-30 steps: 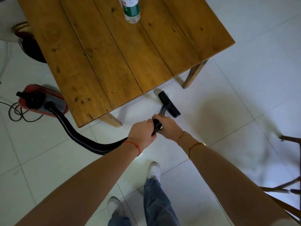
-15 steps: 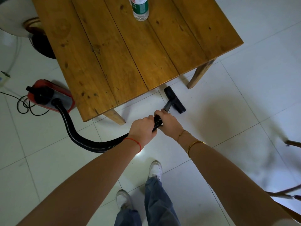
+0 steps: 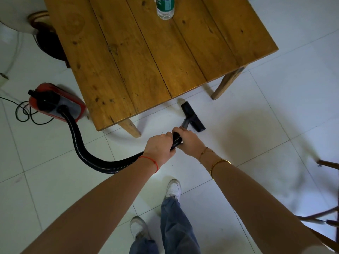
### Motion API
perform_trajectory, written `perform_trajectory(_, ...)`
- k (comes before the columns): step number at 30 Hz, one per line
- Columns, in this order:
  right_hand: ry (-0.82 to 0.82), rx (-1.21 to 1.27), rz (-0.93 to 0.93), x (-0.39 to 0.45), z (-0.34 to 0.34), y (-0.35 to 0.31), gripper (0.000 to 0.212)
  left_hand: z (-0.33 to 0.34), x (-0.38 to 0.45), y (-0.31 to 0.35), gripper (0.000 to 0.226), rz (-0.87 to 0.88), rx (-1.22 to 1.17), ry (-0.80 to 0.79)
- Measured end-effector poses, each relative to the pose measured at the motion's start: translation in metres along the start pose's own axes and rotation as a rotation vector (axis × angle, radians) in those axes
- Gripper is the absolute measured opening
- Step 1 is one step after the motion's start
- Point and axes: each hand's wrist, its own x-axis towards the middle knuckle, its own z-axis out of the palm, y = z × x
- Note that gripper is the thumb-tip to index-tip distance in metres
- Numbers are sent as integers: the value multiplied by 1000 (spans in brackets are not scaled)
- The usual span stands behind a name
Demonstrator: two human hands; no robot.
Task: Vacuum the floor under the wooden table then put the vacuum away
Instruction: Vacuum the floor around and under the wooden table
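Vacuuming at the near edge of the table (image 3: 146,61)

Canister (image 3: 56,103) may tip if its hose (image 3: 82,149) pulls taut; left hand (image 3: 158,146) and right hand (image 3: 190,142) grasp the hose end; nozzle (image 3: 192,117), on the floor, may strike the table leg (image 3: 226,83).

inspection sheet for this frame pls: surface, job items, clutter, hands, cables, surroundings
Surface: white tiled floor; no debris visible.
Job's things: wooden table; red vacuum on the floor left of it; black hose curves to the hands; nozzle on the floor just outside the table's near edge.
Clutter: bottle upright on the table.
Hands: left hand and right hand both grip the hose end.
Cables: black cord looped on the floor beside the vacuum.
Surroundings: chair at right; dark stool behind the table, partly hidden.
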Motion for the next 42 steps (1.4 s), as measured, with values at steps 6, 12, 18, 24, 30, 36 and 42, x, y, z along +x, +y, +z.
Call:
perform_trajectory(6, -36, 26, -18, -10, 34, -39, 32, 3, -43, -30, 30, -20, 36, -33)
perform_trajectory(12, -61, 15, -31, -29, 79, -82, 32, 16, -99, -64, 30, -43, 50, -67)
perform_trajectory(18, -68, 38, -41, -49, 128, -124, 30, 31, -153, -97, 32, -50, 107, -90)
perform_trajectory(24, -60, 58, -33, -58, 155, -148, 29, 38, -182, -117, 32, -43, 130, -106)
perform_trajectory(30, -26, 66, -2, -55, 147, -135, 31, 34, -168, -109, 31, -13, 161, -95)
perform_trajectory(36, 10, 54, 42, -45, 103, -87, 30, 23, -114, -68, 31, -12, 112, -88)
perform_trajectory(42, 29, 22, 72, -30, 31, -17, 30, 8, -37, -6, 29, 6, 66, -50)
